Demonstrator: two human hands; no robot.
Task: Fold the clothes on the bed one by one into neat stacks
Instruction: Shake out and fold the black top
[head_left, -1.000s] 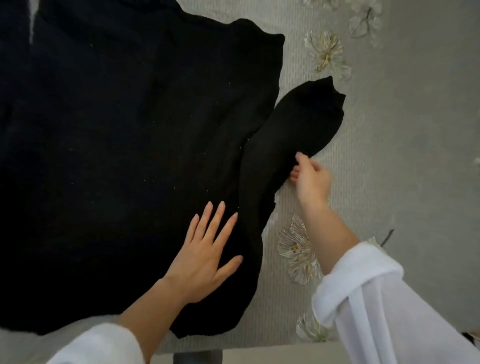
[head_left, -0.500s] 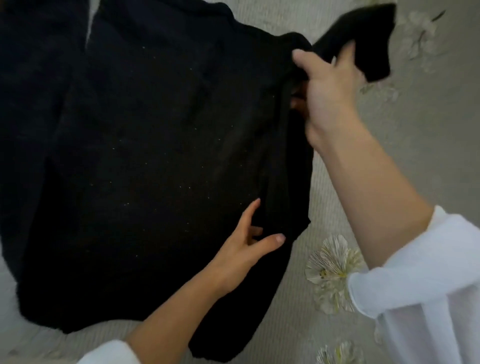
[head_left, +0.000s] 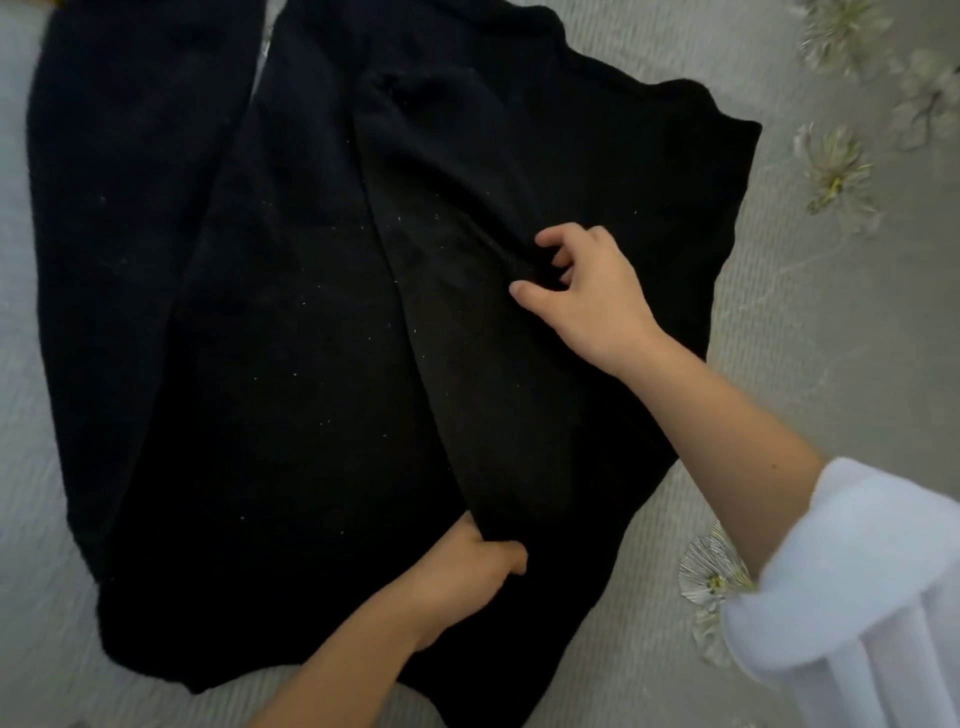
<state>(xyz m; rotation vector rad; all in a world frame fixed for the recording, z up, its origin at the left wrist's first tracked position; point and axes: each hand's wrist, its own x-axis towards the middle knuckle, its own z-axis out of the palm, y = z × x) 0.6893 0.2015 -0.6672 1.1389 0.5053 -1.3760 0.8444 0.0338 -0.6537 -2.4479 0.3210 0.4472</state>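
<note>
A large black knit garment (head_left: 291, 332) lies spread flat across the bed. Its right sleeve (head_left: 467, 322) is folded in over the body and runs from the top middle down to the lower middle. My right hand (head_left: 587, 296) rests on that sleeve near its middle, fingers curled and pinching the cloth. My left hand (head_left: 467, 577) is at the sleeve's lower end, its fingers tucked under the fabric edge and gripping it. A separate black panel (head_left: 130, 208) lies along the left side.
The bed (head_left: 831, 338) is covered with a grey ribbed spread embroidered with pale flowers (head_left: 836, 171) at the upper right and lower right. My white sleeves are pushed up on both arms.
My right hand has brought the sleeve from the air at the upper right down onto the garment's body. My left hand moved from the garment's right edge to the sleeve's lower end.
</note>
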